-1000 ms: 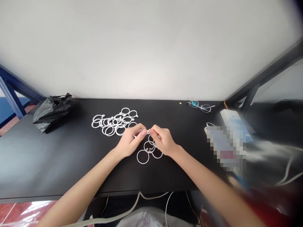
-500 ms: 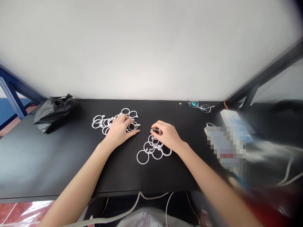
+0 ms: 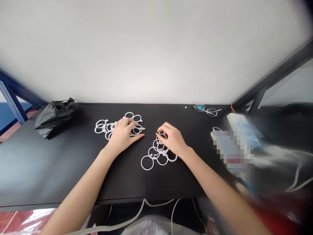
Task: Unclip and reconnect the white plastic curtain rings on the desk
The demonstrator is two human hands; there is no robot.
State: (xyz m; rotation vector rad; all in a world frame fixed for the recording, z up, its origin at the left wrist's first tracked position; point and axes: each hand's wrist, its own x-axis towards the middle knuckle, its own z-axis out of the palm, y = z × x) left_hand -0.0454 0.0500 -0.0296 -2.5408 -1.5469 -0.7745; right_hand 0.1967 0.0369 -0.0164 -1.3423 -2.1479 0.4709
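Several white plastic rings with small knobs, like curtain rings, lie in two loose groups on the black table (image 3: 80,156). My left hand (image 3: 123,132) rests palm down over the left group of rings (image 3: 100,128), fingers spread and thumb pointing right. It covers part of that group. At the top of the right group of rings (image 3: 147,163), my right hand (image 3: 172,138) pinches the edge of a white ring (image 3: 160,142) between thumb and fingertips. That ring overlaps others below it, and the palm hides some of them.
A crumpled black plastic bag (image 3: 55,117) sits at the back left. Eyeglasses (image 3: 205,110) lie near the wall at the back right. Further right are a white box (image 3: 236,120), a blurred-out flat object (image 3: 232,153) and cables. A white cable (image 3: 132,220) runs below the table's front edge.
My right fingertips have shifted slightly, and more of the ring beneath them shows. My left hand stays in place over the left group.
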